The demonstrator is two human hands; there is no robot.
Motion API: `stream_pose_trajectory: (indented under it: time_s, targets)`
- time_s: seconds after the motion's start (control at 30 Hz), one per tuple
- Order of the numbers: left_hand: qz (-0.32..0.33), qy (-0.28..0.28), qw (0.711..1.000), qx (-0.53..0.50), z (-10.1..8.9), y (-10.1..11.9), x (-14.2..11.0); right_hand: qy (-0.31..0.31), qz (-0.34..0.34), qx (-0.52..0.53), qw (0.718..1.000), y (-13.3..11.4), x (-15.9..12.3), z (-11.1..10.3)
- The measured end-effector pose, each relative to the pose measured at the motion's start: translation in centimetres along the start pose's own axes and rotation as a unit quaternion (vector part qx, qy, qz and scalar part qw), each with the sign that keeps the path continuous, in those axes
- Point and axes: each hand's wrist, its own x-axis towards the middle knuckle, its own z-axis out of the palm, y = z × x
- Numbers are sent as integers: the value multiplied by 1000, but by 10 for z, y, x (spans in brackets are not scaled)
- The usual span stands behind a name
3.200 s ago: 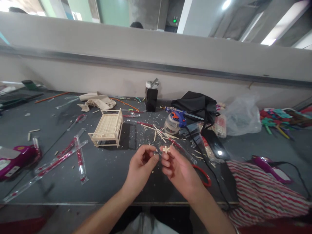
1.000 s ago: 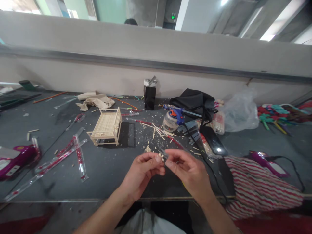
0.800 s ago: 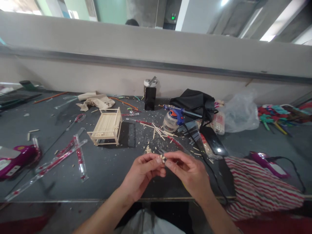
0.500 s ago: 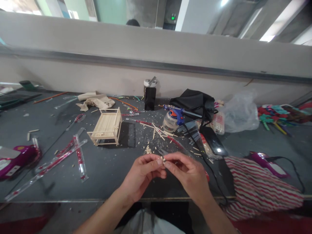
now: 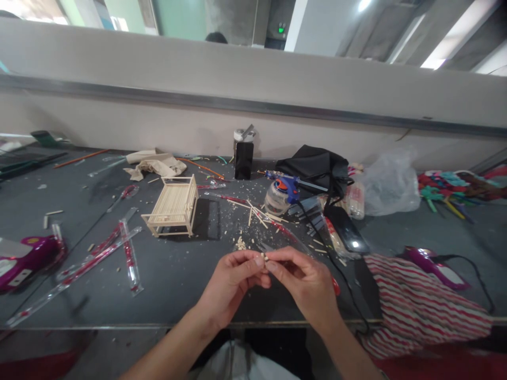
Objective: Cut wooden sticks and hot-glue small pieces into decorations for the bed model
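My left hand (image 5: 233, 279) and my right hand (image 5: 303, 277) meet fingertip to fingertip above the front of the dark table. Pinched between both thumbs and forefingers are small pale wooden pieces (image 5: 264, 257); their exact number and shape are hard to make out. Just beyond the fingers lies a little pile of cut wooden bits (image 5: 241, 243). Grey blade tips (image 5: 266, 247) poke out behind my right hand, and a red handle (image 5: 336, 286) shows at its far side. A miniature bed of wooden sticks (image 5: 173, 205) stands to the left.
A glue gun (image 5: 288, 187) rests on a glass jar (image 5: 276, 200), its cord running towards me. Loose sticks (image 5: 257, 214), a phone (image 5: 347, 229), a striped cloth (image 5: 423, 301), a black bag (image 5: 317, 166) and red-and-clear wrappers (image 5: 129, 253) lie around. An upright phone (image 5: 243, 160) stands at the back.
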Motion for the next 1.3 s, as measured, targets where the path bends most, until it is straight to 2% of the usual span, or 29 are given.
stream_pose_trajectory:
  time_s: [0.23, 0.47, 0.7, 0.83, 0.93, 1.07, 1.3]
  targets:
    - [8, 16, 1000, -14, 0, 1, 0, 1, 38, 65, 997, 1, 0, 0]
    - [42, 65, 997, -30, -3, -7, 3, 9, 76, 49, 996, -3, -2, 7]
    - [26, 57, 998, -17, 2, -5, -1, 18, 63, 61, 996, -4, 3, 9]
    - [20, 37, 999, 8, 1, -2, -4, 38, 83, 86, 992, -2, 2, 8]
    - [17, 38, 999, 21, -4, -1, -5, 62, 120, 127, 983, 3, 2, 8]
    - [32, 67, 997, 17, -18, 0, -5, 71, 164, 224, 958, 8, 5, 9]
    - [60, 94, 993, 22, -38, 3, -7, 27, 197, 344, 918, 3, 13, 13]
